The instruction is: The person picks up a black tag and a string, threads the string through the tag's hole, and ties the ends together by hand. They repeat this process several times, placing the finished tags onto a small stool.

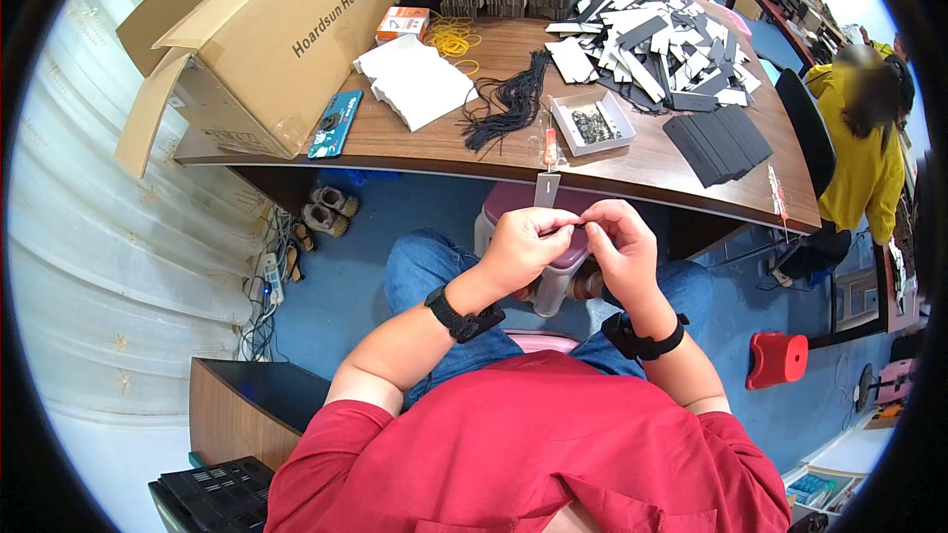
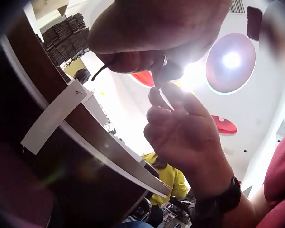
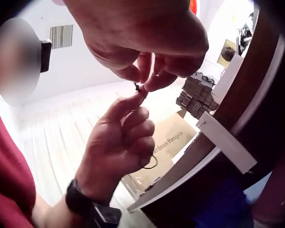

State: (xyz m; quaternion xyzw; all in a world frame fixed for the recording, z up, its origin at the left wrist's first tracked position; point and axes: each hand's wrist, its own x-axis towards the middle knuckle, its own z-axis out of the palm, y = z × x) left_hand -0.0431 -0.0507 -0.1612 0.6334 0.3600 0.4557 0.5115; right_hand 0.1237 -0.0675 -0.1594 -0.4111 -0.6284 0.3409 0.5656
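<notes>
Held up in front of the chest, my left hand (image 1: 528,249) and right hand (image 1: 624,247) meet at the fingertips. Between them they pinch a thin black cord (image 3: 138,88), mostly hidden by the fingers. A loop of it curves out below the left hand's curled fingers in the right wrist view, and a dark end (image 2: 100,72) sticks out past the left hand in the left wrist view. Just beyond the hands, a pale strip (image 1: 546,190) hangs over the table edge. A bundle of black cords (image 1: 509,104) lies on the table.
On the table (image 1: 395,153) are a shallow white box (image 1: 604,141) of small metal parts, black cards (image 1: 718,143), a heap of black and white strips (image 1: 657,44), white sheets (image 1: 417,84) and a large carton (image 1: 281,39). A stool (image 1: 504,199) stands under the edge. Someone in yellow (image 1: 859,158) sits at right.
</notes>
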